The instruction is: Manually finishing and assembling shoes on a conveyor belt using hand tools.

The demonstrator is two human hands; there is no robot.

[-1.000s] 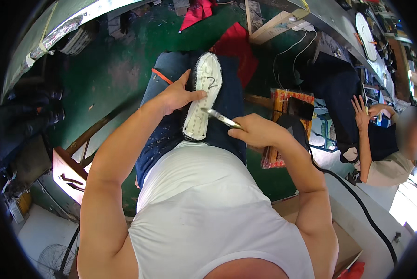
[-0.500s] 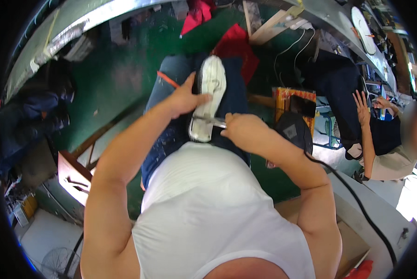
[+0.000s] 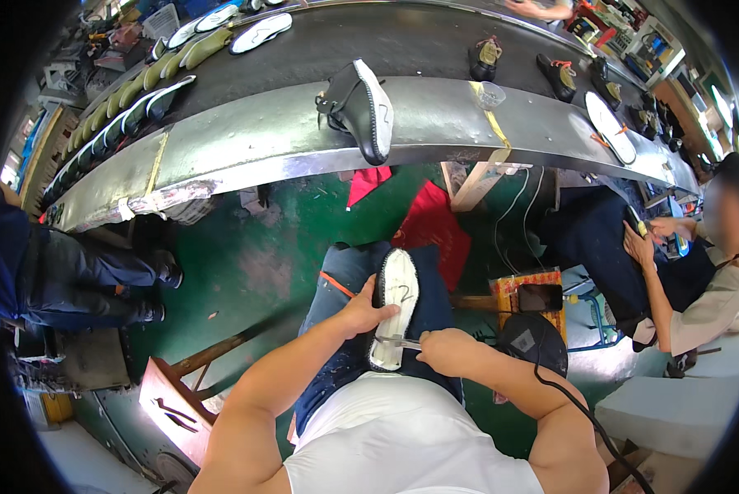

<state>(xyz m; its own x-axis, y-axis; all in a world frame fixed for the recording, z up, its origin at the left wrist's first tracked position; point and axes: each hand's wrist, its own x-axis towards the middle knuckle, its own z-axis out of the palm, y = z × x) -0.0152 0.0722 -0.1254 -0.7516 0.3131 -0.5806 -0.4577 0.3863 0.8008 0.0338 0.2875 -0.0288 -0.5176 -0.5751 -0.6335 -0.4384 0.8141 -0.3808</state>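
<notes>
White sole [image 3: 392,317] lies on the lap; left hand [image 3: 361,311] fingers grip its edge, right hand [image 3: 442,351] fingers pinch a metal tool [image 3: 396,340] across it. Keep that grip firm.

surface: grey conveyor bench [image 3: 262,140]; on it: black boot [image 3: 359,111]; white soles [image 3: 258,33]; dark shoes [image 3: 560,74]

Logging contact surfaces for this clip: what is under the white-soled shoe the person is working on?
The shoe lies sole-up on the person's lap, on blue jeans. The left hand grips its side; the right hand holds a metal tool across the sole. The shoe's upper is hidden underneath.
</notes>
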